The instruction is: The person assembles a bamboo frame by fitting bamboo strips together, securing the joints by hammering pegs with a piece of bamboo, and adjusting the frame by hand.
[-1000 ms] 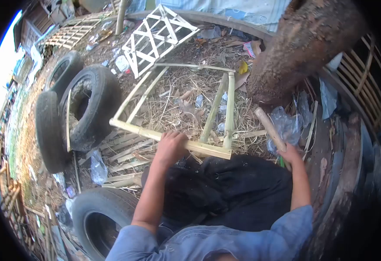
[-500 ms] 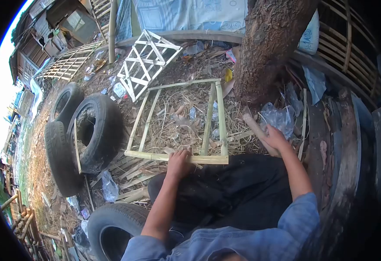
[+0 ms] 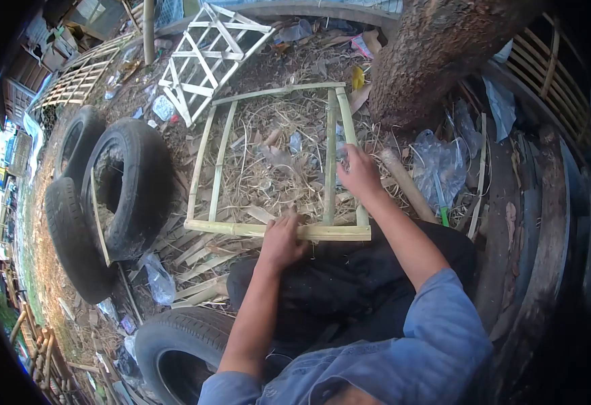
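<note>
My left hand [image 3: 282, 239] is wrapped round the near bar of a bamboo frame [image 3: 241, 229], a four-sided frame with two strips on each side. Over the frame's right strips is my right hand [image 3: 359, 172], its fingers bent and partly apart, close to or touching the strips; nothing shows in it. A wooden stick [image 3: 409, 185] lies on the ground right of that hand. Beside it is a green-handled tool [image 3: 444, 214]. Beyond the frame, at the upper left, stands a white lattice piece [image 3: 204, 57] of crossed strips.
Several old tyres [image 3: 130, 189] are on the left, one [image 3: 187, 337] close to my left arm. A thick tree trunk [image 3: 430, 61] rises at the upper right. Bamboo strips [image 3: 201, 270], straw and clear plastic [image 3: 437, 165] litter the ground. Planks [image 3: 501, 236] lie on the right.
My right hand has let go of the wooden stick, now on the ground, and moved left to the frame's right strips. My left hand still holds the near bar.
</note>
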Tool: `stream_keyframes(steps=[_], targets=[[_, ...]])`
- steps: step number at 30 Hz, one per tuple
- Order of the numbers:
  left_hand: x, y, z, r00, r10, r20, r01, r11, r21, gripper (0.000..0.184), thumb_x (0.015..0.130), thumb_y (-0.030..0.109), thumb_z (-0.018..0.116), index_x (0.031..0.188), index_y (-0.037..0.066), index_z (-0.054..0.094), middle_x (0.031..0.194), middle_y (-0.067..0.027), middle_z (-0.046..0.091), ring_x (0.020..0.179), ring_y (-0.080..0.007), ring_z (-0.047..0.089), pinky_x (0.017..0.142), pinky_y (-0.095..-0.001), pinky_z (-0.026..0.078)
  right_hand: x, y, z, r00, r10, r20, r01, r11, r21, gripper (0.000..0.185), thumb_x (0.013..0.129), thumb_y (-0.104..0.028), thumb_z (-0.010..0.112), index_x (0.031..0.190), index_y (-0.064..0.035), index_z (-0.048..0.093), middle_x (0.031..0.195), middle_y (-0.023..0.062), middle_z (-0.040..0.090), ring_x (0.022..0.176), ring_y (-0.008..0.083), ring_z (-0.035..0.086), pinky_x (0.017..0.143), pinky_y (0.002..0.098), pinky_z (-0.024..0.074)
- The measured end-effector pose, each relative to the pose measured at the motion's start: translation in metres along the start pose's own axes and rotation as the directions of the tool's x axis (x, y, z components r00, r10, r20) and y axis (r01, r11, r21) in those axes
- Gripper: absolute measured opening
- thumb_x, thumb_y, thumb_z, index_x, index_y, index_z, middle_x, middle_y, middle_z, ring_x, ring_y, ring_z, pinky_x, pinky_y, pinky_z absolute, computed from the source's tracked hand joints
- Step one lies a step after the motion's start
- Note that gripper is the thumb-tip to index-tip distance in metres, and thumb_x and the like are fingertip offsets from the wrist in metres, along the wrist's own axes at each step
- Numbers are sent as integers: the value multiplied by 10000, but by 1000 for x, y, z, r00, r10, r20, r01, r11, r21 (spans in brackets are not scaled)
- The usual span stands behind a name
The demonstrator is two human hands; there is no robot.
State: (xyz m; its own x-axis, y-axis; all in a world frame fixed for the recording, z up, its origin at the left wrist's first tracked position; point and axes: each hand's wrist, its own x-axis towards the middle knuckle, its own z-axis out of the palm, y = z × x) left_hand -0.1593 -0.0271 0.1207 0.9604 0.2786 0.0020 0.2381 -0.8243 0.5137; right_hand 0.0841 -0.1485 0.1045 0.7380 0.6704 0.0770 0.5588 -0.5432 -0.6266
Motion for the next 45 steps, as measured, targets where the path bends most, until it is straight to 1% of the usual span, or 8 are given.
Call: stream_keyframes(steps=[1, 3, 9, 21, 23, 30, 40, 45], targets=[[4, -2, 0, 1000, -9, 2, 9, 1000, -27, 496, 675, 139, 728, 1126, 112, 524, 962, -116, 658, 992, -320, 630, 875, -439, 427, 5, -16, 5, 1000, 5, 19, -4, 1000, -21, 688, 829, -289, 706, 1367, 12, 402, 1221, 283, 602, 1124, 378, 620, 911, 463, 521], [9, -4, 6, 999, 0, 32, 3, 996, -93, 514, 665, 138, 734, 1130, 106, 516, 958, -118, 656, 991, -324, 628, 876, -440, 423, 12, -48, 11, 879, 395, 266, -351, 915, -200, 727, 821, -244, 713, 1388, 34, 354, 1136, 262, 652, 1041, 384, 660, 881, 469, 535], [7, -3, -2, 999, -27, 27, 29, 995, -97, 533, 654, 128, 740, 1137, 98, 516, 979, -123, 656, 982, -323, 623, 868, -433, 418, 13, -47, 36, 905, 385, 182, -354, 918, -180, 781, 830, -245, 699, 1432, 44, 296, 1097, 259, 668, 1018, 406, 664, 886, 482, 531], [11, 1, -4, 1000, -9, 15, 10, 991, -131, 548, 656, 128, 745, 1157, 98, 524, 917, -130, 657, 942, -329, 628, 854, -426, 415, 16, -45, 52, 944, 297, 141, -289, 954, -77, 726, 824, -220, 685, 1455, -32, 378, 1081, 247, 680, 1008, 411, 665, 898, 494, 529], [10, 0, -3, 1000, -12, 10, 13, 990, -140, 547, 657, 128, 747, 1155, 98, 523, 919, -131, 658, 943, -332, 628, 856, -425, 416, 18, -47, 51, 926, 351, 135, -352, 936, -18, 729, 801, -213, 715, 1448, -38, 427, 1128, 266, 665, 1073, 404, 641, 962, 463, 500], [11, 2, -4, 1000, -6, 7, 7, 987, -160, 541, 663, 130, 758, 1149, 95, 522, 940, -133, 665, 954, -329, 632, 867, -418, 416, 22, -48, 43, 904, 414, 110, -418, 909, 11, 716, 792, -218, 720, 1432, -37, 456, 1194, 268, 642, 1116, 387, 629, 985, 448, 491], [13, 3, -3, 1000, -5, -1, 5, 982, -187, 520, 668, 105, 756, 1137, 84, 533, 958, -132, 668, 971, -318, 633, 876, -410, 415, 20, -51, 28, 884, 458, 95, -460, 888, 0, 741, 805, -239, 737, 1462, -89, 429, 1256, 224, 631, 1148, 360, 623, 988, 437, 490], [12, 5, -6, 999, -16, 32, 22, 981, -193, 534, 665, 105, 777, 1134, 89, 522, 1003, -139, 663, 1044, -344, 600, 896, -445, 416, 17, -46, 30, 917, 396, 54, -397, 917, 21, 753, 794, -259, 757, 1445, -50, 442, 1225, 234, 643, 1133, 356, 632, 974, 433, 495]])
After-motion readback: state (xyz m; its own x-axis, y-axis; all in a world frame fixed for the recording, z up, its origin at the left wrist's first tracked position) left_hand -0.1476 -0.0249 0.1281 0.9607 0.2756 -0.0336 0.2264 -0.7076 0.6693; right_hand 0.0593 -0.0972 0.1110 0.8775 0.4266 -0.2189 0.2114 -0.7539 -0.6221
